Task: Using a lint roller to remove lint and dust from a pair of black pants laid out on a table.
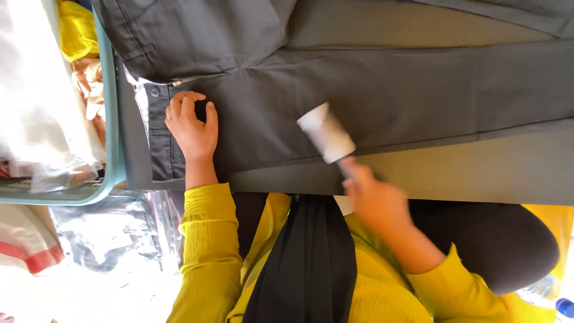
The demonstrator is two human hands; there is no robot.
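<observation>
Your left hand [192,128] lies flat, fingers spread, pinning the waistband of the dark grey trousers [371,90] spread across the surface [478,170]. Your right hand [373,200] has a closed grip on the lint roller [326,133], mid-frame on the upper leg. Looks like early going, since most of the leg toward the right seems left to roll.
</observation>
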